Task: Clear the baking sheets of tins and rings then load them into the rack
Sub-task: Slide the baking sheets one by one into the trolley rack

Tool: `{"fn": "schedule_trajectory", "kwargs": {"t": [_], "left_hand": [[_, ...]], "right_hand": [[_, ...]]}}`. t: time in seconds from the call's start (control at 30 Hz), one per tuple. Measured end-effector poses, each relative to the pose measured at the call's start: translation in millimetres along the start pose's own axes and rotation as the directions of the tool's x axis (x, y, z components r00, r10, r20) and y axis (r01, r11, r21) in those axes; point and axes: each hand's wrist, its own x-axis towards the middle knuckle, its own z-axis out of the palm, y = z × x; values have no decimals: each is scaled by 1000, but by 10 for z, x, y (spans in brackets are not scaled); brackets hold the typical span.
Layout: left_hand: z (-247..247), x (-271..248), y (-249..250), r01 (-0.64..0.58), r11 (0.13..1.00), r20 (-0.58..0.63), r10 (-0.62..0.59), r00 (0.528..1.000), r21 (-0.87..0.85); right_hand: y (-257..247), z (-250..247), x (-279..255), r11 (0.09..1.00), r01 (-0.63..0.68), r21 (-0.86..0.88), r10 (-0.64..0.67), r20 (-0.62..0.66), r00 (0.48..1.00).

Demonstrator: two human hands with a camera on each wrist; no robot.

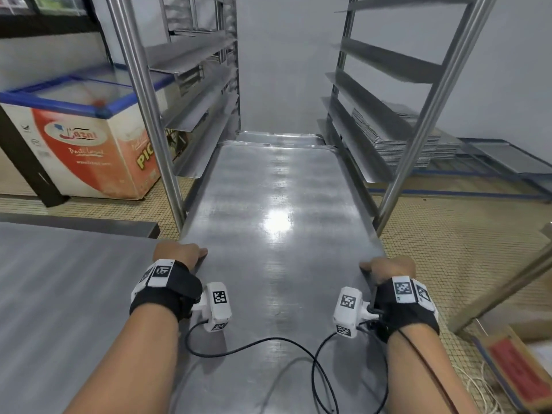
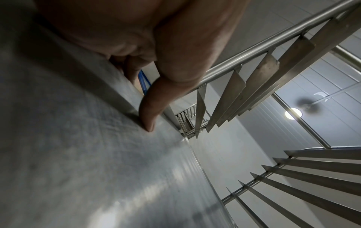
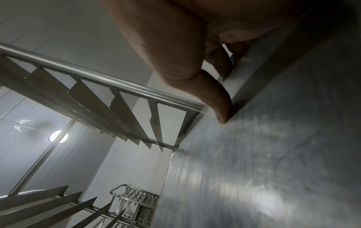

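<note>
A long bare steel baking sheet [image 1: 268,204] lies partly inside the tall steel rack [image 1: 143,94], its far end between the side runners. My left hand [image 1: 182,253] grips the sheet's left rim, thumb on top and fingers curled under the edge. My right hand [image 1: 385,268] grips the right rim the same way. In the left wrist view the thumb [image 2: 152,111] presses on the sheet [image 2: 87,169]; in the right wrist view the thumb [image 3: 218,100] does likewise on the sheet [image 3: 263,154]. Another sheet [image 1: 280,135] sits lower in the rack beyond. No tins or rings show.
A steel worktable [image 1: 59,294] is at my left. A chest freezer [image 1: 80,138] stands left of the rack. A stack of trays [image 1: 397,138] rests on a low blue frame at the right. Rack runners [image 1: 373,109] line both sides. Tiled floor surrounds.
</note>
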Motion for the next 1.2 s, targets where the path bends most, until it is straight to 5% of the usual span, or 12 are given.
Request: {"fn": "schedule_trajectory", "kwargs": {"t": [0.37, 0.7, 0.9, 1.1, 1.2], "left_hand": [[160, 399, 501, -69, 995, -7, 70, 998, 70], [322, 570, 756, 21, 997, -3, -21, 1000, 73], [294, 533, 787, -36, 987, 25, 33, 999, 154], [189, 302, 816, -51, 980, 137, 25, 990, 193], [132, 163, 789, -131, 971, 172, 97, 980, 199]], "right_hand": [[-525, 354, 443, 995, 33, -96, -32, 15, 999], [-752, 428, 688, 982, 86, -166, -81, 36, 996], [-776, 408, 664, 966, 148, -211, -130, 96, 987], [-783, 257, 434, 995, 98, -20, -95, 121, 988], [-733, 208, 288, 981, 183, -65, -173, 132, 976]]}}
